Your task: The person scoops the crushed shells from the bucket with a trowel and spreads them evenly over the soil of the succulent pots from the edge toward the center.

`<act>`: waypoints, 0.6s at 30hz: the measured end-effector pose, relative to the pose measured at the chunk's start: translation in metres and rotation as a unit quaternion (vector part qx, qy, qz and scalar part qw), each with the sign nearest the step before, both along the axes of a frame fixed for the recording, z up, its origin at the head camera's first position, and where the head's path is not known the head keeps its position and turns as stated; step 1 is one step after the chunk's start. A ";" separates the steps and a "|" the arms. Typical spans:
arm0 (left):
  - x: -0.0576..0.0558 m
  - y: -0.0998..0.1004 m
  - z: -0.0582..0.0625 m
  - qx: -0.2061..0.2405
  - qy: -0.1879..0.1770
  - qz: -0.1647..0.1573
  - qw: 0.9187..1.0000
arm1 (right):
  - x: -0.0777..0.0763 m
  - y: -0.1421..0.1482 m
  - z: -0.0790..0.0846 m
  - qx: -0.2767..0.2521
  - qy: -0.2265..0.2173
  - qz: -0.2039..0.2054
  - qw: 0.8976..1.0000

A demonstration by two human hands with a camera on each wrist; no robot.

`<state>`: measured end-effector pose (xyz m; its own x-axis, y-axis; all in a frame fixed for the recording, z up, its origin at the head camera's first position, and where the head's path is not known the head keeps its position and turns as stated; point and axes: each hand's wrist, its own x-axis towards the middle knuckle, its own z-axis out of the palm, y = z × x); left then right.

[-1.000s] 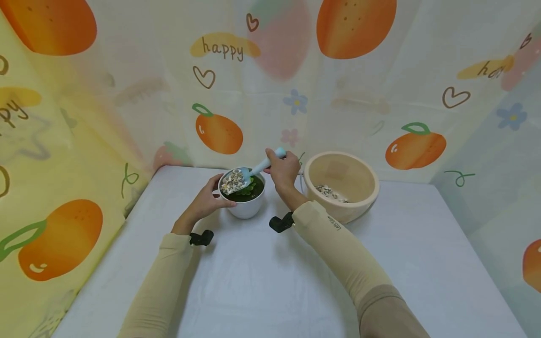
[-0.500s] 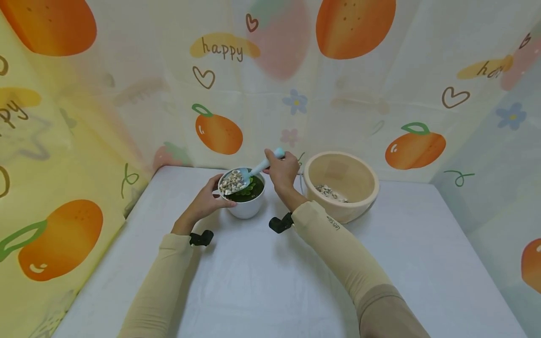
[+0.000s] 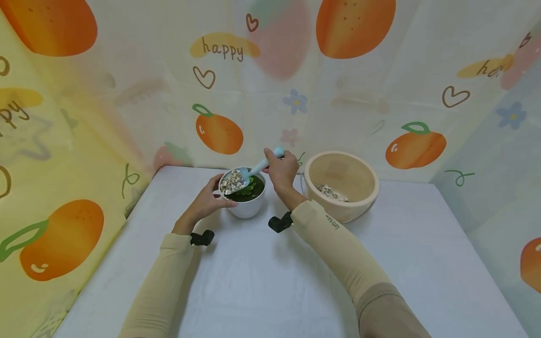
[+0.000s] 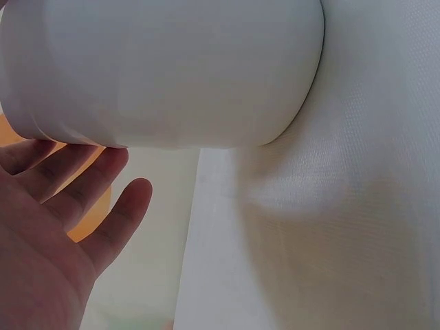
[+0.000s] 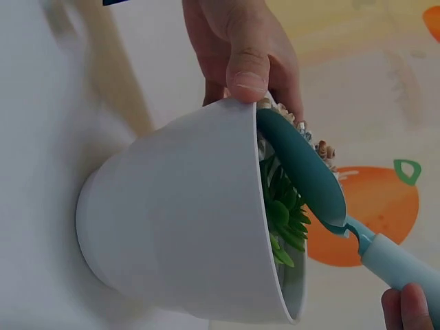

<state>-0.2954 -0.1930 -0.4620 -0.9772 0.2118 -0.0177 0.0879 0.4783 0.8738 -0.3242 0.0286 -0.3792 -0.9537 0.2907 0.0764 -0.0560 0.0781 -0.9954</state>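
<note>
A white flower pot (image 3: 246, 211) with dark soil and a green succulent (image 5: 285, 213) stands on the white table. My left hand (image 3: 207, 199) holds the pot at its left side, thumb at the front rim and fingers round the back; in the left wrist view, fingertips touch its wall. My right hand (image 3: 284, 171) grips the light-blue handle of a small trowel (image 5: 306, 168). The trowel's scoop is heaped with small pale stones (image 3: 232, 181). It lies over the left part of the pot's opening, close above the plant, tip near my left thumb in the right wrist view.
Just right of my right hand is a large beige tub (image 3: 342, 214) with more small stones (image 3: 331, 192) at its bottom. Behind the table (image 3: 253, 281) hangs a curtain (image 3: 338, 117) printed with fruit. Black wrist cameras (image 3: 202, 238) sit on both wrists.
Hardly anything differs. Both hands, the pot and the loaded trowel keep nearly the same places, with the stones still in the scoop.
</note>
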 end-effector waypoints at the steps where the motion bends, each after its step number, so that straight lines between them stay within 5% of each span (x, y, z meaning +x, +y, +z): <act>1: 0.001 0.000 0.001 -0.001 -0.002 0.000 1.000 | 0.000 0.000 0.000 0.001 0.001 0.000 1.000; 9: 0.011 0.006 0.023 -0.008 -0.013 -0.008 1.000 | -0.001 0.001 0.003 0.004 0.010 0.003 1.000; 18: -0.002 -0.001 -0.002 -0.004 0.002 -0.001 1.000 | 0.000 0.000 0.004 0.011 0.015 0.000 1.000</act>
